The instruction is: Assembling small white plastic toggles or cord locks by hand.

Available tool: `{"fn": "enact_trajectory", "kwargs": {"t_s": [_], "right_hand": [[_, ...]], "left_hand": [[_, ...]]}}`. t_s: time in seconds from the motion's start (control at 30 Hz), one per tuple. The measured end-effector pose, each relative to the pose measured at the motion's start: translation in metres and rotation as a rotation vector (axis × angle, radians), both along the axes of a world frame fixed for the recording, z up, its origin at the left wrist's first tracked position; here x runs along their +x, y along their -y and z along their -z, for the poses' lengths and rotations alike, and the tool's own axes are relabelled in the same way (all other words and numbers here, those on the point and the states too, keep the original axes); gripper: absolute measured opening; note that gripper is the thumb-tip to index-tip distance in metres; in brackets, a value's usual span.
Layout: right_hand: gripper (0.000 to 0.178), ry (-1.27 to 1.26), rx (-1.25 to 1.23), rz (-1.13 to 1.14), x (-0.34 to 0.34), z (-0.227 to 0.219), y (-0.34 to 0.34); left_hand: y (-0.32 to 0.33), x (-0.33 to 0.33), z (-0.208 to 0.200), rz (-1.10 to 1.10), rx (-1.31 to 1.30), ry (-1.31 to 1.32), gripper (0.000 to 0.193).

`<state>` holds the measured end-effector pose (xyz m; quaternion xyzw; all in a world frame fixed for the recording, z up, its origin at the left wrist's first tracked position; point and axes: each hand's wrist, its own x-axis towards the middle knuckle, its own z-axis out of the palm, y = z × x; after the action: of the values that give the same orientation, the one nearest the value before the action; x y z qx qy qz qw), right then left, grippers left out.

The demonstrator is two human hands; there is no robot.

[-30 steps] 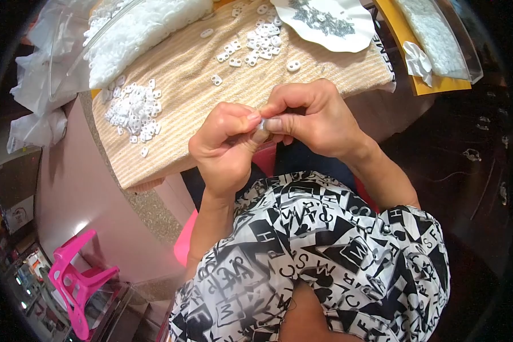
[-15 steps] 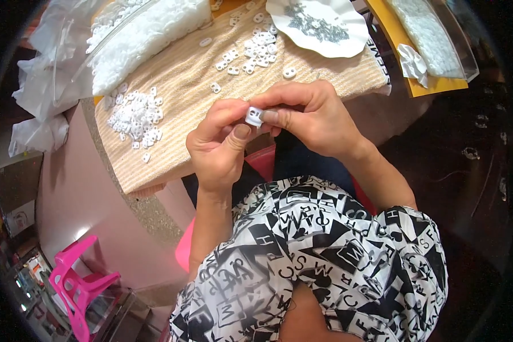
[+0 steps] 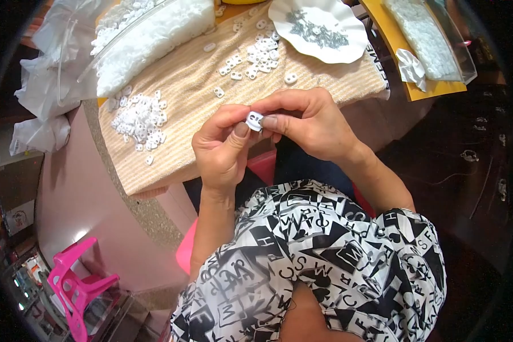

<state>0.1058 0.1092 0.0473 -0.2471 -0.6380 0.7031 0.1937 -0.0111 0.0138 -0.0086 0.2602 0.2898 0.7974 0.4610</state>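
While both hands pinch it at frame centre, the small white plastic two-hole clip (image 3: 255, 120) sits clamped between left hand (image 3: 225, 149) and right hand (image 3: 309, 121); seemingly mid-assembly, the next move needs a steady grip and fine alignment.

Pink plastic stool (image 3: 77, 282) on pale floor (image 3: 68, 194).

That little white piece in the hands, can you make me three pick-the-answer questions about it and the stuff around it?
1. Where is the small white piece?
A in the dish
B pinched between both hands
C on the floor

2. What colour is the stool at lower left?
A pink
B green
C blue

3. What does the white dish hold?
A nothing
B water
C small grey metal bits

Answers: 1 B, the left hand and right hand meet on it; 2 A, it is bright pink; 3 C, the metal bits lie heaped inside.
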Motion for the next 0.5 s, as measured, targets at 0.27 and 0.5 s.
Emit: {"fn": "enact_trajectory", "kwargs": {"t_s": [0.27,0.5], "right_hand": [[0.018,0.013,0.022,0.108,-0.005,-0.006,-0.015],[0.019,0.048,0.826,0.390,-0.050,-0.037,-0.123]], "left_hand": [[0.001,-0.007,0.000,-0.037,-0.148,0.099,0.019],[0.002,-0.008,0.003,-0.060,-0.207,0.066,0.016]]}}
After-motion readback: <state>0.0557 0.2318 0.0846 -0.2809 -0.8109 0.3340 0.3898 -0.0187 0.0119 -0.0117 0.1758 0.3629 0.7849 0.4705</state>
